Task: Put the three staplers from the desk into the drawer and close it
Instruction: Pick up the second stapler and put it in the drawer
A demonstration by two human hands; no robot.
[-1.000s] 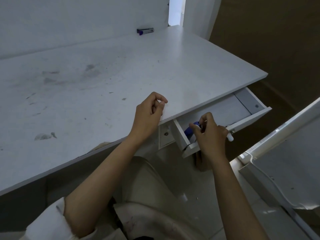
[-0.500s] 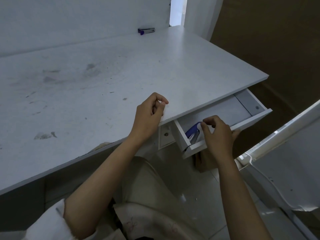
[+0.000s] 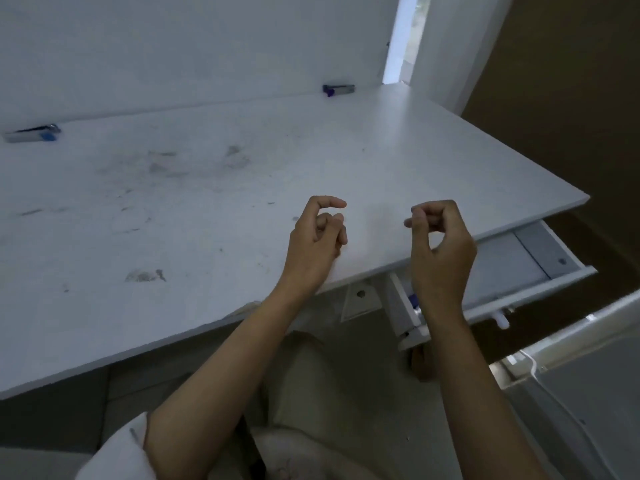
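Note:
The drawer (image 3: 530,296) under the white desk (image 3: 207,209) stands pulled out at the right. A blue and white stapler (image 3: 414,303) lies in its near left corner, mostly hidden behind my right wrist. A second stapler (image 3: 338,89) lies at the back of the desk against the wall. A third stapler (image 3: 33,134) rests at the far left by the wall. My left hand (image 3: 317,242) hovers over the desk's front edge, fingers loosely curled, holding nothing. My right hand (image 3: 440,244) is raised above the drawer, fingers curled and apart, also holding nothing.
A white wall panel runs along the back of the desk. A white board with a cable (image 3: 568,375) leans at the lower right beside the drawer. My lap and the tiled floor lie below the desk edge. Brown wall sits to the right.
My right hand let go of the stapler in the drawer and rose above the desk edge. My left hand lifted off the edge. The view tilted up, bringing the left stapler into sight.

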